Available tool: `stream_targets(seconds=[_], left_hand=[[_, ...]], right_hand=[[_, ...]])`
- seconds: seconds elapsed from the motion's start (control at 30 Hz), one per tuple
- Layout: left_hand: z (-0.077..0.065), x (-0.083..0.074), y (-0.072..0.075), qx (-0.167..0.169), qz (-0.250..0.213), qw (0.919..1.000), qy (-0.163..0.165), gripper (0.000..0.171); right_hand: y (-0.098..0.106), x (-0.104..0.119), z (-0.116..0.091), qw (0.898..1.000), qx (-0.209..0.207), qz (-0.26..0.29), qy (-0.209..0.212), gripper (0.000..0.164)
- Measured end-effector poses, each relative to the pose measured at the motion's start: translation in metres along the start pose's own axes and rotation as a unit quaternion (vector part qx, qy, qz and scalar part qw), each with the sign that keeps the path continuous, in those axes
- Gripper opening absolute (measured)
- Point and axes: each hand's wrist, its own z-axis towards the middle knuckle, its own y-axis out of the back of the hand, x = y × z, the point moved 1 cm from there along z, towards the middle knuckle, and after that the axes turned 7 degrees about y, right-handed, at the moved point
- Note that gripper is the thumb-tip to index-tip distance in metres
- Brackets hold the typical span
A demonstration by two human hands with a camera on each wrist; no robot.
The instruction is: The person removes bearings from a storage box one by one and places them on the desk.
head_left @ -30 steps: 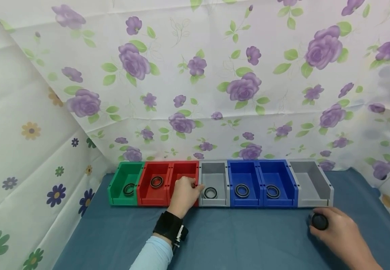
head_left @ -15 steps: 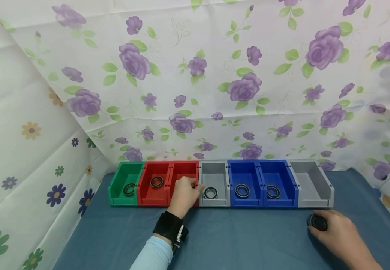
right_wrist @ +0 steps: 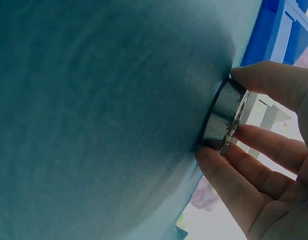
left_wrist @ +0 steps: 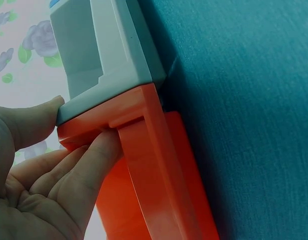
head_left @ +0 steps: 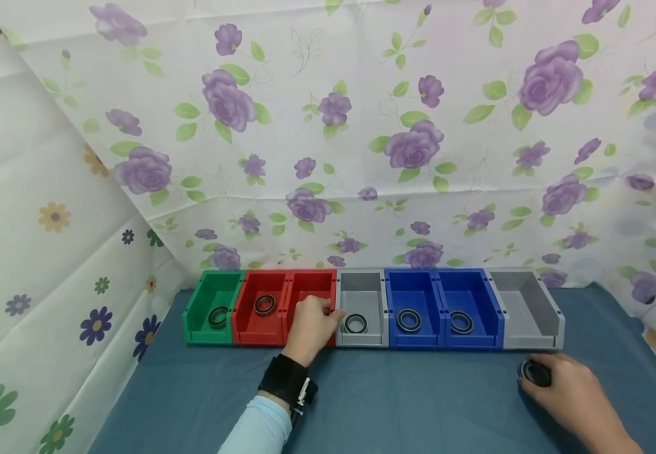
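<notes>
My left hand (head_left: 312, 328) pinches the joined side walls of the second red bin (left_wrist: 138, 175) and the middle grey bin (left_wrist: 126, 60). The thumb lies on the grey side and the fingers are inside the red bin, whose floor is mostly hidden by the hand. On the right, my right hand (head_left: 574, 391) holds a ball bearing (head_left: 535, 373) by its rim between thumb and fingers, in front of the end grey bin (head_left: 523, 312). The right wrist view shows the shiny outer ring of this bearing (right_wrist: 224, 112) close to the blue cloth.
Bins stand in one row along the back. Single bearings lie in the green bin (head_left: 217, 317), first red bin (head_left: 265, 305), middle grey bin (head_left: 355, 323) and both blue bins (head_left: 409, 320). Blue cloth (head_left: 407, 403) covers the table; a flowered sheet (head_left: 362, 157) hangs behind.
My right hand has dropped slightly away from the end grey bin, and the bearing in it has tilted a little. The left hand keeps its grip on the bin walls.
</notes>
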Motion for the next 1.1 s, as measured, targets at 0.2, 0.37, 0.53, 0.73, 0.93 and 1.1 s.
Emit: stream_targets(seconds=[0.2, 0.37, 0.53, 0.73, 0.93, 1.1], left_hand=[[0.000, 0.000, 0.000, 0.004, -0.002, 1.0000, 0.004, 0.030], [0.000, 0.000, 0.001, 0.001, -0.006, 1.0000, 0.006, 0.030], [0.000, 0.000, 0.001, 0.002, 0.000, 1.0000, 0.008, 0.026], [0.000, 0.001, 0.000, 0.001, 0.002, 1.0000, 0.001, 0.023], [0.000, 0.002, -0.001, -0.001, -0.011, 0.9999, 0.003, 0.030], [-0.001, 0.002, -0.001, -0.003, -0.013, 0.9999, 0.003, 0.033]], right_hand=[[-0.002, -0.001, 0.000, 1.000, 0.005, -0.002, -0.006, 0.070], [-0.002, 0.000, 0.001, 1.000, 0.014, -0.003, -0.011, 0.070], [0.001, 0.002, 0.003, 0.999, 0.034, -0.005, -0.011, 0.071], [0.013, 0.008, 0.002, 0.999, 0.041, -0.007, 0.010, 0.071], [0.032, 0.039, -0.001, 0.998, -0.032, -0.007, 0.050, 0.057], [0.047, 0.070, 0.004, 0.984, -0.139, 0.000, 0.113, 0.053]])
